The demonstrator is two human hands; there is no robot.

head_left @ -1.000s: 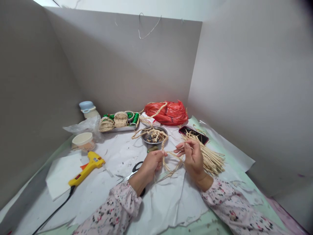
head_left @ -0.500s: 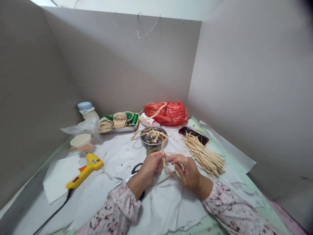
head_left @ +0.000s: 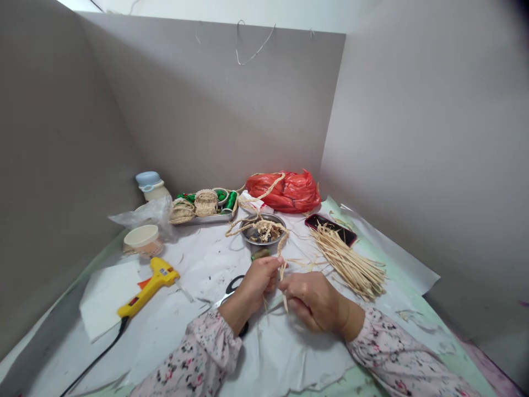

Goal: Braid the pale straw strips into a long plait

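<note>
My left hand [head_left: 261, 278] pinches the near end of a braided straw cord [head_left: 282, 245], whose length runs back over a metal bowl [head_left: 247, 234] and on to a red plastic bundle. Just right of it, my right hand [head_left: 314, 299] is closed on loose straw strands at that end, and a pale strand tip points down between the hands. Black-handled scissors [head_left: 233, 284] lie partly under my left wrist. A bundle of dry straw [head_left: 351, 263] rests to the right, overlapping a dark phone [head_left: 326, 225].
On the left lie a yellow glue gun [head_left: 149, 286] with a cord, white paper [head_left: 99, 300] and a cup [head_left: 141, 238]. A tray [head_left: 206, 219] of cord coils and green thread stands behind, beside a red plastic bundle [head_left: 285, 193]. Grey panels surround the table.
My right hand has turned into a more closed shape and moved slightly lower beside my left hand. The strands between them hang straighter. The whole view has shifted slightly.
</note>
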